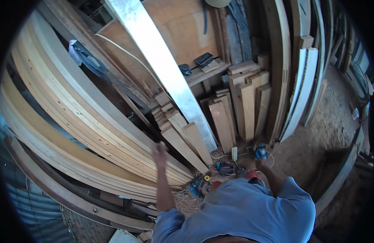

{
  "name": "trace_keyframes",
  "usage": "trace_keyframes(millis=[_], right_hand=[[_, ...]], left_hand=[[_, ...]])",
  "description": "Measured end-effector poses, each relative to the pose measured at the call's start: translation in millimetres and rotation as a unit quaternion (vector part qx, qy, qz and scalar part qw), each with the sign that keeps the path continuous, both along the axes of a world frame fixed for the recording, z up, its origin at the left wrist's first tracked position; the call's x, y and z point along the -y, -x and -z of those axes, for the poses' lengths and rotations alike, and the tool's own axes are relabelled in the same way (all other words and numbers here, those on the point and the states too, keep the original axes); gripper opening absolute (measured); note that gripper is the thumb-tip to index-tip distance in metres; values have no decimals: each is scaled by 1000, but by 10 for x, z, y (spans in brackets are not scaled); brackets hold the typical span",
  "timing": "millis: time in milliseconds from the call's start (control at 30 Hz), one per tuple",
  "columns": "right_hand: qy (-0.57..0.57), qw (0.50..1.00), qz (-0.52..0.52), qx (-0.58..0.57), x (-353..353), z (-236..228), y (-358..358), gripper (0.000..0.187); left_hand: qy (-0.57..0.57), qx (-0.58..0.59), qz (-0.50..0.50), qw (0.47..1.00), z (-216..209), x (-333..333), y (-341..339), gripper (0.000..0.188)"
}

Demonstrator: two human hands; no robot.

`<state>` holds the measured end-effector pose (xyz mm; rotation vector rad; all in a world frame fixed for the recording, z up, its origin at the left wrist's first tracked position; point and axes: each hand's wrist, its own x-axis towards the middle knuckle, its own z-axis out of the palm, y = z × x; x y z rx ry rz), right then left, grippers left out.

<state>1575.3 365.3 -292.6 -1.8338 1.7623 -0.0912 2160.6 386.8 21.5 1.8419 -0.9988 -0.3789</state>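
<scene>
My left hand [160,153] is raised beside the long pale boards, its small blurred fingers apparently stretched out and holding nothing I can see. Low on the right, my right hand [260,163] is closed at a blue corded power tool [260,152], whose exact kind is too small to tell. Just left of this tool stands a white socket block [234,153] with a pale cable. Around my feet lie a dark blue and red tool [224,169], another blue tool [195,187] and a small yellow round thing [207,177] like a tape measure.
Long pale planks [85,117] lean in a curved stack on the left. A shiny metal-faced board [154,44] slants across the middle. Short wood offcuts [247,107] stand upright below a shelf [207,75]. More boards [302,89] lean right, above dusty ground [316,125].
</scene>
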Motion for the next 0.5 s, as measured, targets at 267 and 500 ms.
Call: trace_keyframes(millis=[267,500], right_hand=[[-189,918,-221,271,-146,-1948,-1619,44],[-248,892,-227,300,-667,-2437,-2254,39]], left_hand=[[-55,-481,224,846,1082,-1160,2202,15],[-181,-459,349,797,1098,-1585,1709,35]])
